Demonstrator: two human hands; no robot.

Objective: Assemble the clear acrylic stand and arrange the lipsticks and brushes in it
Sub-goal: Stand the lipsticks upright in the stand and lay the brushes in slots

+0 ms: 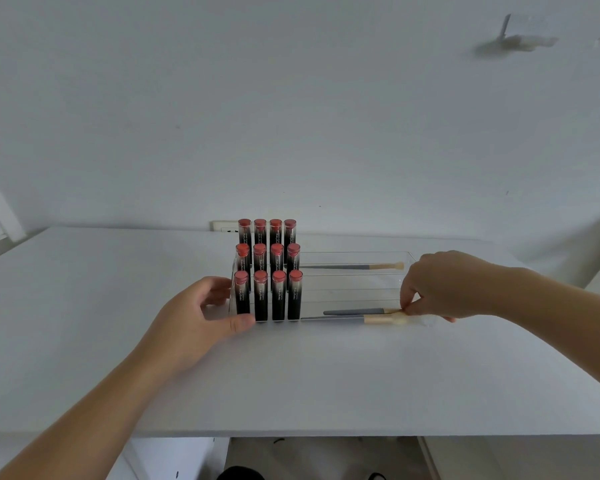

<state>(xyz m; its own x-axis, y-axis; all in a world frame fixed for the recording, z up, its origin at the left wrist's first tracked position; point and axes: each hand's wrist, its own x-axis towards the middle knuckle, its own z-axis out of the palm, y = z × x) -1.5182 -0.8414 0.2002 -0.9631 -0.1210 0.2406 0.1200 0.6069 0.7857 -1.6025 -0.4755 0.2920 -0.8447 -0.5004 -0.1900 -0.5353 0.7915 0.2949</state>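
Observation:
A clear acrylic stand (354, 256) with three stepped tiers sits mid-table. Its left half holds several upright black lipsticks (261, 296) with red tops, in three rows. One brush (352, 267) lies on the top tier. Two brushes lie in the front tier: a nearer one (354, 319) with a cream ferrule, and a second one (355, 311) just behind it. My right hand (444, 285) pinches the bristle end of that second brush. My left hand (201, 313) cups the stand's left front corner, thumb against the front wall.
The white table (291, 382) runs to a front edge near the bottom of the view. A white wall stands behind, with a socket (224, 226) just behind the lipsticks. White furniture edges show at far left and far right.

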